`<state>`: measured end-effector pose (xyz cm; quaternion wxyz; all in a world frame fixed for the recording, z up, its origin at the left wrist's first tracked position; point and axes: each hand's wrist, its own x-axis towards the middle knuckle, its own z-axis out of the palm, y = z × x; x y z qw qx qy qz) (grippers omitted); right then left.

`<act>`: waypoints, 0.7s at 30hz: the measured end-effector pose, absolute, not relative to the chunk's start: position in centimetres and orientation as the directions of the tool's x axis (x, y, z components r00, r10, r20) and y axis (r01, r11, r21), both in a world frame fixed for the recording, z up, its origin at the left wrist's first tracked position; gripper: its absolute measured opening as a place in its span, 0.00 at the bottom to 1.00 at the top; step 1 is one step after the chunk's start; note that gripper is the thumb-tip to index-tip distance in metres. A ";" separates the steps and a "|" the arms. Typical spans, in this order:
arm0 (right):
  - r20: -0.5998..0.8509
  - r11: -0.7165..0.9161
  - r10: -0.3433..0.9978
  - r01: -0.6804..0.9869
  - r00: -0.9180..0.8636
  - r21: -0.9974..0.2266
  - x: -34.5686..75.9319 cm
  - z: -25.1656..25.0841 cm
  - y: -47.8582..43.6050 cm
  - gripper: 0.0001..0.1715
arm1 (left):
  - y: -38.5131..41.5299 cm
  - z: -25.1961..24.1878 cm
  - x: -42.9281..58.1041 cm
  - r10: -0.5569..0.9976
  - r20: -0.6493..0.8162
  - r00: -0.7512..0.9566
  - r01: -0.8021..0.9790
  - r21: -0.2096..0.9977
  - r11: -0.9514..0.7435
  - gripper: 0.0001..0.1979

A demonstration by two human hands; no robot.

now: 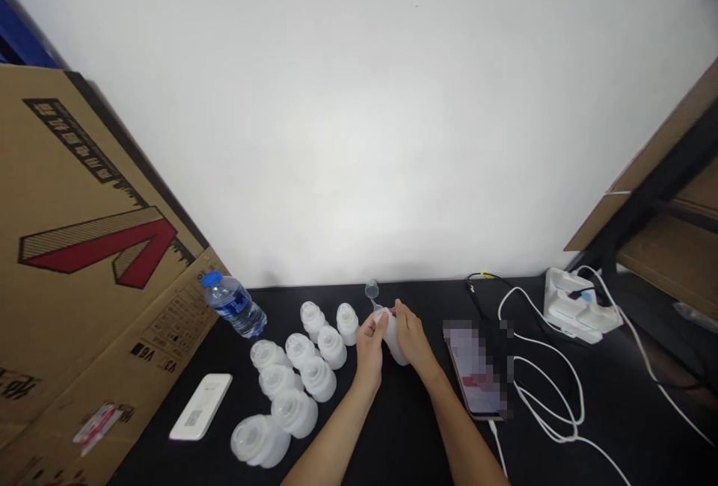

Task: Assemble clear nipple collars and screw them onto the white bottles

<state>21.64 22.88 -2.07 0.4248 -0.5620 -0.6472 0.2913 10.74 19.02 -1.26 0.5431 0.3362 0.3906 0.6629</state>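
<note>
A white translucent baby bottle is held between my two hands above the black table. My left hand pinches at its top end, thumb and fingers closed there. Around the bottle's right side wraps my right hand, its fingertips meeting near the top. Just beyond the fingers lies a small clear round piece with a narrow stem; whether it touches the bottle is hard to see. To the left of my left hand stand several similar white baby bottles with clear domed tops.
A water bottle with a blue cap leans near a large cardboard box at left. A white flat device lies closer. Right of my hands are a phone, white cables and a white power strip. A white wall rises behind.
</note>
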 end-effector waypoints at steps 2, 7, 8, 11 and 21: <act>0.164 0.145 0.986 0.430 0.009 -0.891 22.1 -2.3 23.4 0.37 | 19.0 -1.2 10.8 0.987 0.021 -0.159 -0.443 0.892 -0.090 0.23; 0.045 0.033 0.995 0.134 0.088 -0.990 22.6 -2.0 24.3 0.41 | 18.7 -0.9 11.4 0.979 0.146 -0.144 -0.271 0.945 -0.181 0.26; 0.019 0.014 0.996 0.056 0.090 -0.998 22.7 -1.9 24.3 0.40 | 18.4 -0.8 11.5 0.973 0.173 -0.150 -0.205 0.958 -0.202 0.26; 0.019 0.022 0.997 -0.041 0.069 -0.999 23.2 -1.9 24.5 0.33 | 17.6 -0.8 11.9 0.948 0.236 -0.215 -0.084 0.962 -0.258 0.26; 0.331 0.345 0.934 0.564 -0.131 -0.750 20.1 -1.7 28.3 0.22 | 17.2 0.0 11.6 0.904 0.211 -0.373 -0.368 0.861 -0.352 0.28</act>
